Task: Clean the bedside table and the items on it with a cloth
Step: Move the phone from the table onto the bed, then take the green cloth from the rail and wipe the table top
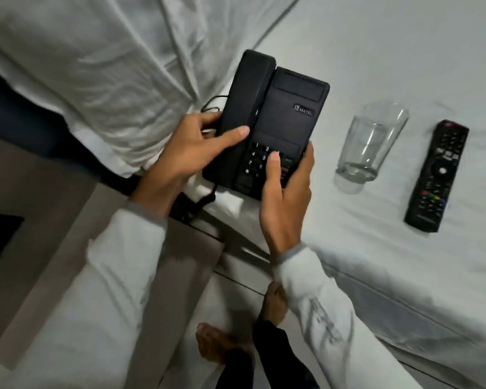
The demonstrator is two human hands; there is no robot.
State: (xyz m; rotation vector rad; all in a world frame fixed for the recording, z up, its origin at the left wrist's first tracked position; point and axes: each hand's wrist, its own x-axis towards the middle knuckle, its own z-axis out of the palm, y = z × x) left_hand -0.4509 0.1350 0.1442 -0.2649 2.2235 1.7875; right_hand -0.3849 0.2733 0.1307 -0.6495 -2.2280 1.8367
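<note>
1. Bed (390,66): a white sheet covers most of the view. It is soft and wrinkled, so anything you set down can tip or slide.
2. Table (26,178): the brown surface at lower left looks like it. No cloth is visible anywhere, so wiping seems not started.
3. Phone (275,122): black desk phone with its handset on the cradle, held over the bed edge near the pillow. Whether its far end rests on the sheet, you cannot tell.
4. Left hand (197,147): grip closed on the phone's handset side, thumb lying across the handset, fingers wrapped under the edge.
5. Right hand (284,197): grip closed on the phone's near right corner, thumb on the keypad, fingers round the side. So the phone sits between both grips, mostly ahead of them.
6. Remote (438,175): flat on the sheet, well right of the phone.
7. Glass (371,144): clear, looks empty, upright on the sheet between phone and remote, just beside the right hand.
8. Cord (208,108): thin, trails off the phone's left side and down below it.
9. Risks, as a judgement: the cord can snag and jerk the phone when you move it. The handset can slide off if you tilt it. A swing to the right can knock the glass over. Your thumb can press keys.
</note>
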